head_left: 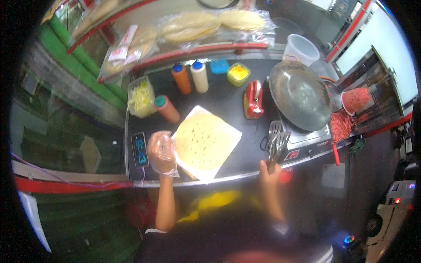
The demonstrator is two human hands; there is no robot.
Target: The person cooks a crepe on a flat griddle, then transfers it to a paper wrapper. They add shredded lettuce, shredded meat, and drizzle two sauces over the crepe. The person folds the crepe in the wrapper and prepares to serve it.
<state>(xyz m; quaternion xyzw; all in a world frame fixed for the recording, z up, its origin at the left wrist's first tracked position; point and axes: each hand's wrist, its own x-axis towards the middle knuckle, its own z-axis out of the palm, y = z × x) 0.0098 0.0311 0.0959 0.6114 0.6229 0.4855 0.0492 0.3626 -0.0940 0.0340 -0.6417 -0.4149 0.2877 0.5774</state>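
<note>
A round, brown-spotted flatbread (pixel 199 140) lies on a square of white paper (pixel 230 135) on the black counter. Beside its left edge is my left hand (pixel 162 152), in a clear plastic glove, fingers curled in; whatever they may hold is hidden. My right hand (pixel 269 172), bare, grips metal tongs (pixel 278 144) by the handle at the counter's front edge. Their slotted ends point away from me, close to the stove (pixel 302 142). A phone-like device with a lit clock display (pixel 140 150) lies left of the gloved hand.
Behind the bread stand three sauce bottles (pixel 182 79), a tub of shredded greens (pixel 142 97) and a tub of yellow pieces (pixel 238 73). A red device (pixel 253 100) sits near the large wok (pixel 300 94). Ground-meat-like red food (pixel 341 125) is at right; bagged flatbreads (pixel 190 25) fill the shelf.
</note>
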